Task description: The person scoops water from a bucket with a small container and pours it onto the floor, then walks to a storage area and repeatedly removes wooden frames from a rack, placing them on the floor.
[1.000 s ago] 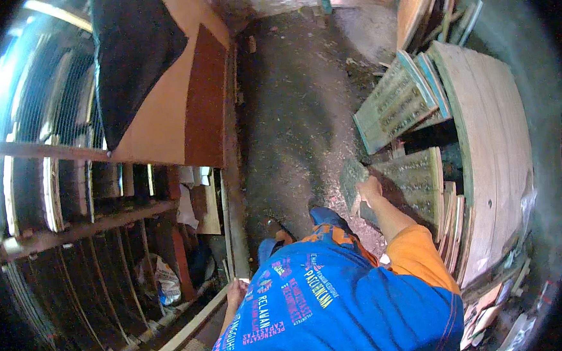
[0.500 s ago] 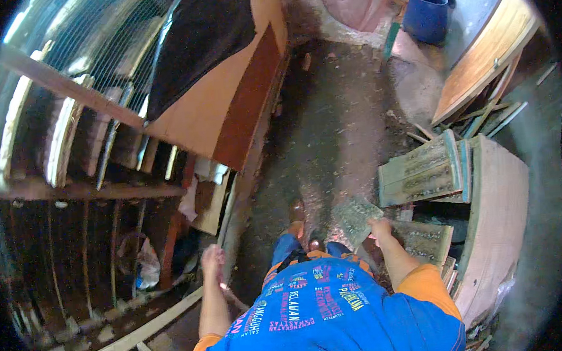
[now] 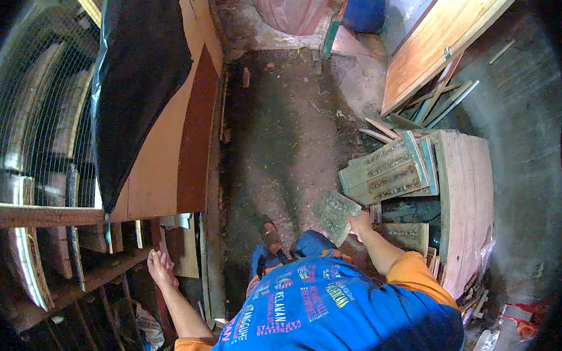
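Observation:
In my right hand is a flat, roughly square, speckled grey-green board, gripped by its right edge and held low in front of my legs. My left hand is raised beside the wooden rack, holding nothing, its fingers loosely apart. To the right of the held board lie wooden boards with speckled, crusted surfaces, stacked at an angle. A similar crusted board sits lower, just beyond my right wrist.
A wire-mesh wooden cage with a black sheet stands on the left. On the right are a long pale plank box, a leaning wooden panel and loose sticks. A blue barrel stands at the far end of the dirt floor.
My view has turned to the right, so the surroundings shift left. My right hand still holds the speckled board. My left hand has moved outward, nearer the rack.

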Demonstrator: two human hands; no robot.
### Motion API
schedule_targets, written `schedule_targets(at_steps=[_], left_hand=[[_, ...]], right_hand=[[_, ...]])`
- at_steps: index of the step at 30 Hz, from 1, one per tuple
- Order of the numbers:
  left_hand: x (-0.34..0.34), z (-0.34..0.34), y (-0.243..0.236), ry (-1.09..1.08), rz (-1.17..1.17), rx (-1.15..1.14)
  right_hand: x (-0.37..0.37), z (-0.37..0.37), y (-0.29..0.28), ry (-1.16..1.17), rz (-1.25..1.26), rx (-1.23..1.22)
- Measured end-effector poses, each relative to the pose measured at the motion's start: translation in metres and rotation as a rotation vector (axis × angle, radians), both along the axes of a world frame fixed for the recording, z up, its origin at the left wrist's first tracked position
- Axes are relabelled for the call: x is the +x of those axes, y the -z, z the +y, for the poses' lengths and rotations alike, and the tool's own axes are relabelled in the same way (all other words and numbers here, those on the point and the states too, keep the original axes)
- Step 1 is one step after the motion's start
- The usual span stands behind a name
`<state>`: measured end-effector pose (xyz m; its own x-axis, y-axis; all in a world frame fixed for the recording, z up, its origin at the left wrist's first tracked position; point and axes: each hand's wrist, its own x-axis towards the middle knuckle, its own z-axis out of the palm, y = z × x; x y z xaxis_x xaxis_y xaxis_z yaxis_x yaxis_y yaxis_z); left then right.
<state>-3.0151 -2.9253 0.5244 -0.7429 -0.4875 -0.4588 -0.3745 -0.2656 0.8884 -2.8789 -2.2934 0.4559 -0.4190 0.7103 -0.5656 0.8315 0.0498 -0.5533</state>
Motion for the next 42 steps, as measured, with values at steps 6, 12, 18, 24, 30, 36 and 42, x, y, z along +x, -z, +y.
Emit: schedule_targets(at_steps=[6, 12, 18, 24, 30, 36, 42], left_hand=[[-0.017, 0.032, 0.011, 0.154, -0.033, 0.128], [0.017, 0.131, 0.017, 0.318, -0.226, 0.097], [0.097, 0.206, -0.002, 0.299, -0.319, 0.056], [0.181, 0.275, -0.001, 0.092, -0.423, 0.111], [0.218, 0.371, 0.008, 0.092, -0.506, 0.010], [0.209, 0.435, 0.032, 0.104, -0.411, 0.029], [0.231, 0.497, 0.035, -0.094, -0.441, -0.043]], right_hand=[[-0.033, -0.006, -0.005, -0.110, 0.040, 0.118], [-0.076, -0.008, -0.049, -0.193, 0.012, -0.114], [-0.113, 0.014, -0.033, -0.716, 0.001, 0.128], [-0.151, 0.031, 0.004, -0.837, 0.095, -0.382], [-0.172, 0.043, -0.062, -0.970, -0.028, -0.629], [-0.196, 0.029, -0.082, -1.069, -0.258, -0.668], [-0.205, 0.042, -0.117, -0.837, -0.305, -1.084]])
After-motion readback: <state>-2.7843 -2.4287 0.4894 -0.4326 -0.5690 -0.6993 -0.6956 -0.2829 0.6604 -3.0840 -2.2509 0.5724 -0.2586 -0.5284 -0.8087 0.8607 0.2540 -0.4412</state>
